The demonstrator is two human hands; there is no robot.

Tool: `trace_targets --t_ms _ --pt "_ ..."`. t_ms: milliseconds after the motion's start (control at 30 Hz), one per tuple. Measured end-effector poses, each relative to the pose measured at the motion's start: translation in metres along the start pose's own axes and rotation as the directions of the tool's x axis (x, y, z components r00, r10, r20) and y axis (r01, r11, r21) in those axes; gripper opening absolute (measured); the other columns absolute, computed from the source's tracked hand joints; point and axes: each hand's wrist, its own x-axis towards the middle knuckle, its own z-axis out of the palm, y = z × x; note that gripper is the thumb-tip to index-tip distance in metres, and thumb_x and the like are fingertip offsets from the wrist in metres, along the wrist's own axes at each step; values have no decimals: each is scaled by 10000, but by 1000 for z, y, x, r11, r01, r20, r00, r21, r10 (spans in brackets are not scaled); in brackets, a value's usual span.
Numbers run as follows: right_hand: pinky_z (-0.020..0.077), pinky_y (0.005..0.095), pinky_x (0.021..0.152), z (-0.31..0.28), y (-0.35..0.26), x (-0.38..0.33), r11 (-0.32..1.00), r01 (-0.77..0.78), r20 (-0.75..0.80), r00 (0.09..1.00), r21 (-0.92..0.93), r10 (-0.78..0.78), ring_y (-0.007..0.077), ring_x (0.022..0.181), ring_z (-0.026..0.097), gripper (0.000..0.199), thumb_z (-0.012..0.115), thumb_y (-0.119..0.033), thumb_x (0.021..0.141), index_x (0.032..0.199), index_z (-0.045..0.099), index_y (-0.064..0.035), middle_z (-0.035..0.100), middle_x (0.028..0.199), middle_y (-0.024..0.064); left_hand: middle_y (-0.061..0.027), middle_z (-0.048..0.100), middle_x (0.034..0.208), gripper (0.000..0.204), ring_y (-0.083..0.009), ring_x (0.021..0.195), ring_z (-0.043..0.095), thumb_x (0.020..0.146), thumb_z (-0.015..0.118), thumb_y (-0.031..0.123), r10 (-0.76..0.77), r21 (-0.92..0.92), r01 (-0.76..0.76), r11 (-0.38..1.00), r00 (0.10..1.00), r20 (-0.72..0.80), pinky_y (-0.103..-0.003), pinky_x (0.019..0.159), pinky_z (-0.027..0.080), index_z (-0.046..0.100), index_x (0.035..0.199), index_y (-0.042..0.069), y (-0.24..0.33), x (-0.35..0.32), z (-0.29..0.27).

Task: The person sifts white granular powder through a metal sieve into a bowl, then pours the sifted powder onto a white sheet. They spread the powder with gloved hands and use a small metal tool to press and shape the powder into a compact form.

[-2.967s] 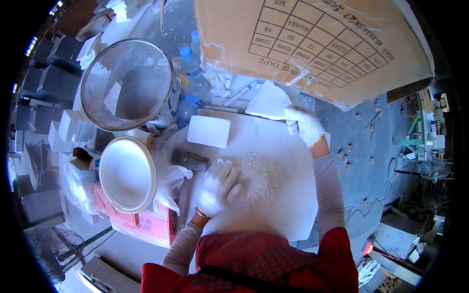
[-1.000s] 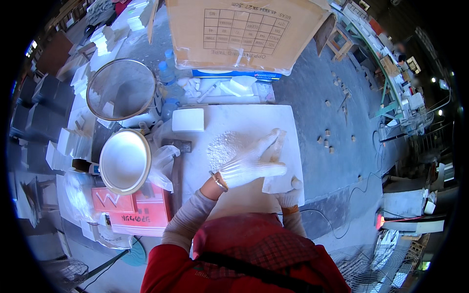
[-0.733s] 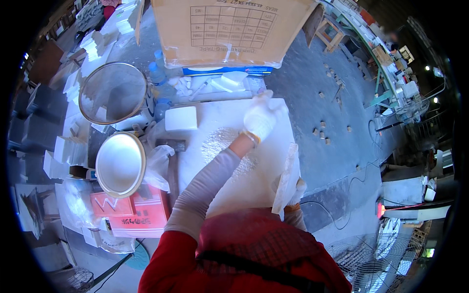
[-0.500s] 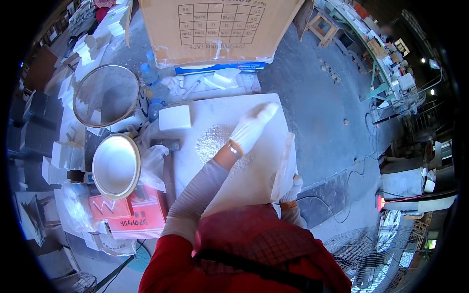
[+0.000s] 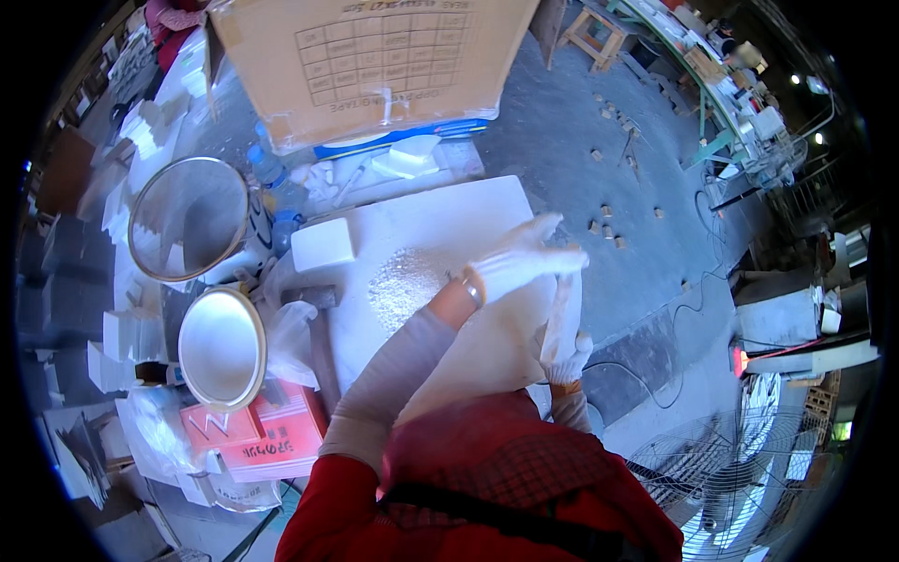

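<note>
Granules (image 5: 405, 281), white, heaped mid-frame on white slab (image 5: 440, 220) serving as counter. Left hand (image 5: 524, 262), gloved, fingers spread flat, hovers just right of heap; nearer hand. Right hand (image 5: 565, 348) clamped on slab's lower-right edge. White block (image 5: 323, 244) left of heap; sieve (image 5: 187, 220) farther left.

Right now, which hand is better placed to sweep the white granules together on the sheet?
Probably the left hand: it lies open on the white sheet, just right of the granule pile. The right hand is gripping the sheet's raised right edge.
</note>
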Motion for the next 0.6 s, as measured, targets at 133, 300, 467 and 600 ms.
trace_targets --t_ms 133,300,467,600 --pt "369 370 475 -14 -5 -7 998 68 -30 997 -14 -68 214 573 503 455 740 -396 775 1012 653 -18 573 744 78 -297 573 1519 977 -381 1412 566 866 782 603 -19 133 53 990 969 -245 -412 1167 450 532 1486 -109 -10 65 19" --pt "367 373 467 -38 -9 -23 975 210 -191 962 76 -193 211 555 478 481 741 -450 790 982 639 -22 536 715 78 -241 510 1595 739 -304 1489 486 995 731 415 1 -256 -26 966 995 -97 -365 1217 396 516 1539 -35 -18 46 40" --pt "443 426 697 -16 -13 -20 964 237 -248 947 118 -202 272 820 562 560 650 -402 854 1231 598 9 611 1001 119 -244 555 1501 915 -284 1408 530 956 770 456 228 -43 -224 974 963 144 -391 1151 440 372 1621 -30 5 -21 45" --pt "563 507 1025 -43 -19 -21 973 83 254 957 216 -138 359 1241 655 677 516 -326 957 1523 498 45 653 1423 170 -241 473 1575 1055 -275 1507 426 920 814 439 272 -174 -229 958 918 287 -385 1253 334 244 1694 5 15 -34 50"
